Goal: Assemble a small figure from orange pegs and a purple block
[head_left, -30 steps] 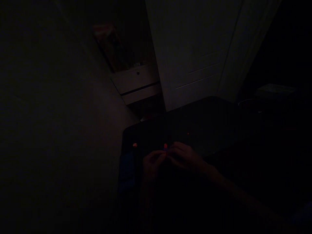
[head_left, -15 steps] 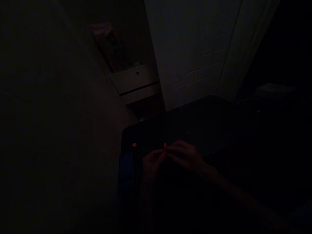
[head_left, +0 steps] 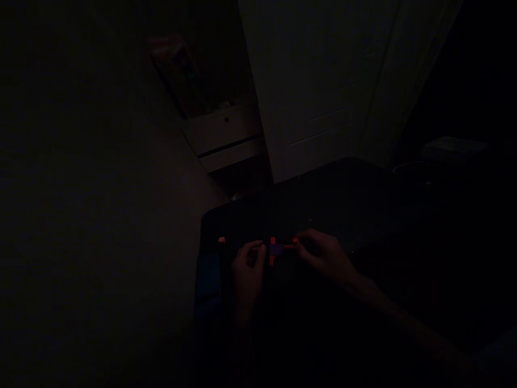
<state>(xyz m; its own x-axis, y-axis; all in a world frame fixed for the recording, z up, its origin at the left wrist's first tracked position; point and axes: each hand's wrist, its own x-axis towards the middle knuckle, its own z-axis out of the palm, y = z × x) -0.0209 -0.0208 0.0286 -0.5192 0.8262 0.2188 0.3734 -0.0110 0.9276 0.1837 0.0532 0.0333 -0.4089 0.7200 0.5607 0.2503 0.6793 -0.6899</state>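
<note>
In dim light, a small toy-like piece with a purple middle (head_left: 276, 249) and red ends lies between my two hands. My right hand (head_left: 325, 252) pinches the red right end of this piece. Close to its left side is my left hand (head_left: 247, 269), thumb and index finger curled together at the tips; whether something dark sits between them is too dark to see. A small orange-red block (head_left: 222, 240) rests on the dark table (head_left: 327, 188), left of and beyond my left hand. Farther back is a tiny red bit (head_left: 310, 220).
A blue flat object (head_left: 209, 283) lies at the table's left edge. Beyond the table stand a drawer unit (head_left: 228, 132) and a pale panelled door (head_left: 311, 91). Toward the right back are a pale box-like thing (head_left: 454, 148) and a thin cable (head_left: 404, 166).
My right hand has moved right, away from my left hand. More of the red and purple piece now shows between them. The left hand has shifted slightly left.
</note>
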